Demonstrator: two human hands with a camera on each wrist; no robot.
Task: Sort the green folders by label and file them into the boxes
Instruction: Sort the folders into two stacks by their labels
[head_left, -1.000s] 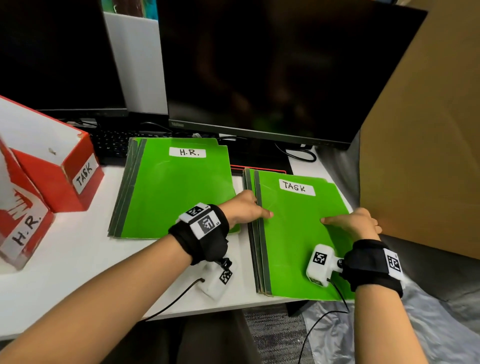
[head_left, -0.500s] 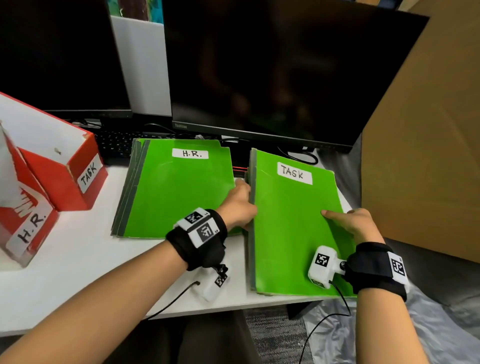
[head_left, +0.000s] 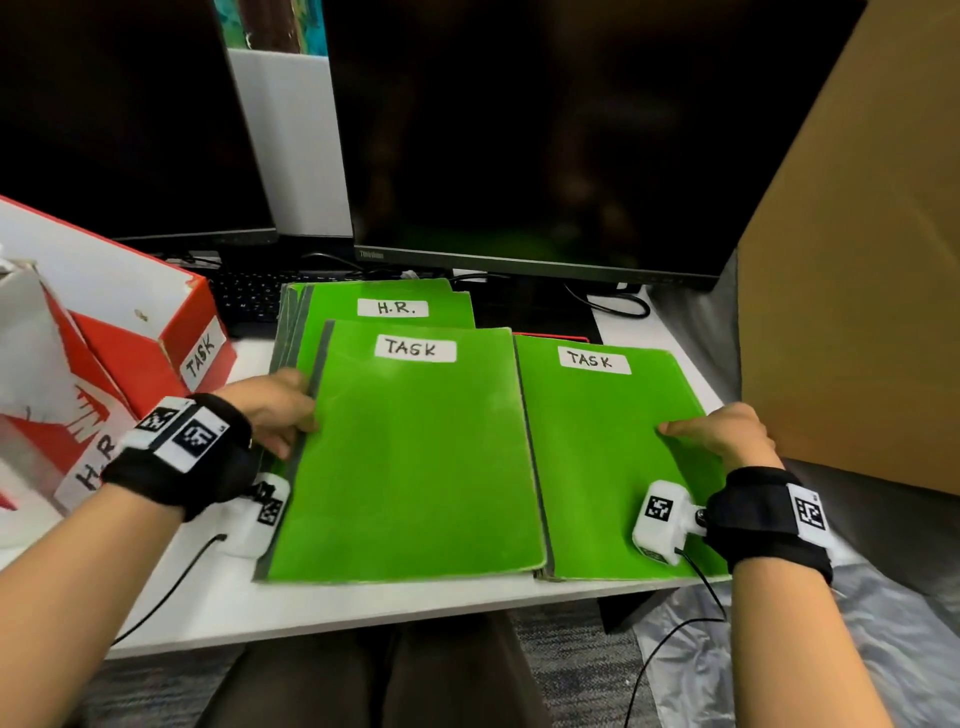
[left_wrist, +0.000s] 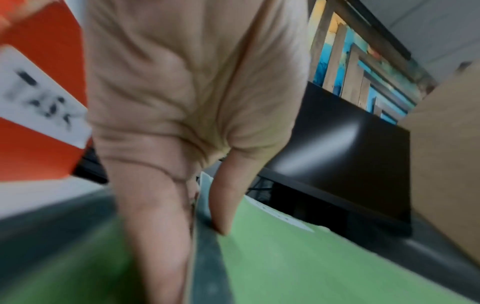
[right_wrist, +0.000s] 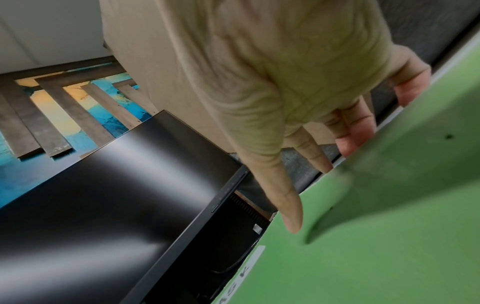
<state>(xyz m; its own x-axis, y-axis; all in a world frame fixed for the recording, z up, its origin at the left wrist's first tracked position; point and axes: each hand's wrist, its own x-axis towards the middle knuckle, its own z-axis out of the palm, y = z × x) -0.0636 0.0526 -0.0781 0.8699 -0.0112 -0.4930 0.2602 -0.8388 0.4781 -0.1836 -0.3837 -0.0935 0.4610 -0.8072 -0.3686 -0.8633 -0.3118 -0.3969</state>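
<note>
My left hand pinches the dark spine of a green folder labelled TASK, thumb on top and fingers beneath, as the left wrist view shows at the left hand. That folder hangs over the H.R. folder stack. A second TASK folder tops the right stack. My right hand holds its right edge, thumb on the cover and fingers wrapped past the edge. Two red file boxes stand at left, one labelled TASK and one labelled H.R..
Two dark monitors and a keyboard stand behind the folders. A large cardboard sheet rises on the right. The white desk's front edge runs just below the folders. Cables trail from both wrist cameras.
My left hand lifted the top TASK folder off the right stack by its spine and carried it left over the H.R. stack. Another TASK folder came into sight beneath. The right hand stayed put.
</note>
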